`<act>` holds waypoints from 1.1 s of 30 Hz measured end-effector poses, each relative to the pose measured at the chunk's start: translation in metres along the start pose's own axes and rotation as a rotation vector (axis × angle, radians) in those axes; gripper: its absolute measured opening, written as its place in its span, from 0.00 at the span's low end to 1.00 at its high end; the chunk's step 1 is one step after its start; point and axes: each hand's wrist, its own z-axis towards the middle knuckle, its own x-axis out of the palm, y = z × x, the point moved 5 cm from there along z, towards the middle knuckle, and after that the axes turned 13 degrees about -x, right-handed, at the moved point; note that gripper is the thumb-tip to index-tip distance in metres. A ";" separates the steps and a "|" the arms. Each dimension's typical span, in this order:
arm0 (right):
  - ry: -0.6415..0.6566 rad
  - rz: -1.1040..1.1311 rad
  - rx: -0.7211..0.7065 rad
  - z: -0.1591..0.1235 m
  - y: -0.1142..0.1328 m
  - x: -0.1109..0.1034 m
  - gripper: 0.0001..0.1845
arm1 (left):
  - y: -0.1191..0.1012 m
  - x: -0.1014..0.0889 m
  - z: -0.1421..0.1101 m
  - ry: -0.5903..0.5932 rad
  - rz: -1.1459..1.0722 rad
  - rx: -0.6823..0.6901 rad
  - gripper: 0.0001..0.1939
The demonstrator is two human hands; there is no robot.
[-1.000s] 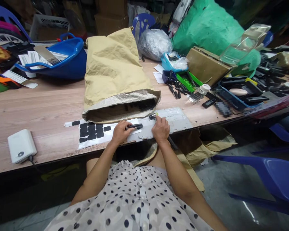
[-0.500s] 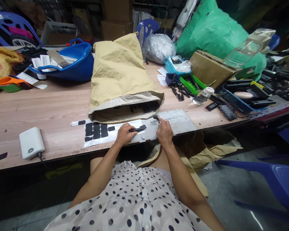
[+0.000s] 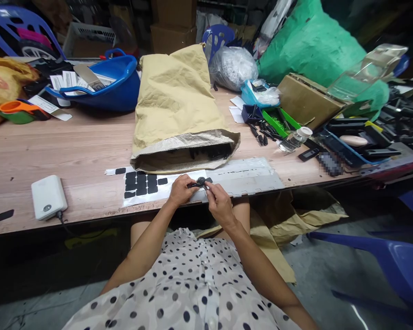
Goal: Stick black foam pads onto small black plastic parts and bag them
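My left hand (image 3: 181, 190) is closed on a slim black plastic piece (image 3: 193, 185) above the front edge of the table. A small tool with a round black head (image 3: 201, 181) and a thin metal shaft is pinched in my right hand (image 3: 220, 201). Its round head meets or overlaps the black piece; contact cannot be told apart. Beneath both hands lies a grey cardboard sheet (image 3: 254, 176). Left of them is a white sheet of black rounded-square stickers (image 3: 141, 184). Just behind, a tan sack (image 3: 179, 98) lies with its mouth towards me, dark pieces inside.
A white power bank (image 3: 48, 197) with a cable sits at the left. Behind it stands a blue basin (image 3: 120, 87) of white papers. To the right are a green tray (image 3: 278, 121), a clear bottle (image 3: 296, 140) and a blue tray (image 3: 351, 158) of black parts.
My right hand has moved left, bringing the tool's round head to the black piece in my left hand. The view has shifted slightly.
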 end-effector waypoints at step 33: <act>-0.080 -0.437 0.288 0.008 -0.089 -0.038 0.21 | -0.008 0.003 -0.003 -0.033 0.082 0.041 0.10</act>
